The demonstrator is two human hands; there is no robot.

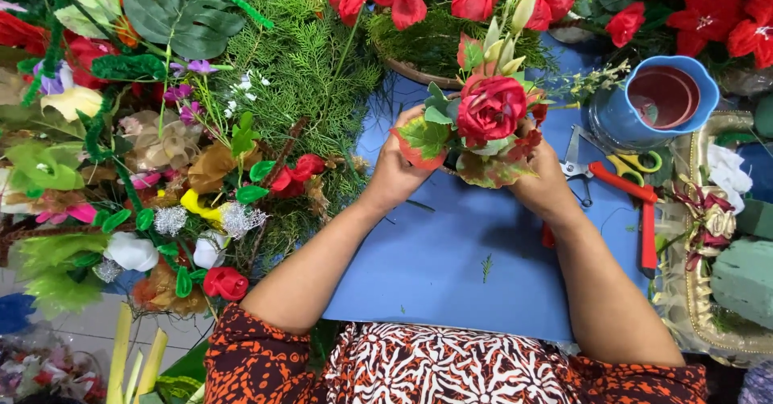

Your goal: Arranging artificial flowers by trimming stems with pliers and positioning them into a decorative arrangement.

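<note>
Both hands cup a small flower arrangement [483, 126] from either side above the blue table [451, 259]: the left hand [396, 170] is curled around its left edge by a red-rimmed leaf, and the right hand [543, 182] wraps its right side under the leaves. A red rose [489, 107] sits at its middle with pale buds [507, 33] rising behind. Just right lie scissors [624, 165], red pliers [636, 211] and a blue pot [656, 102]; loose fake flowers [161, 194] are piled on the left.
</note>
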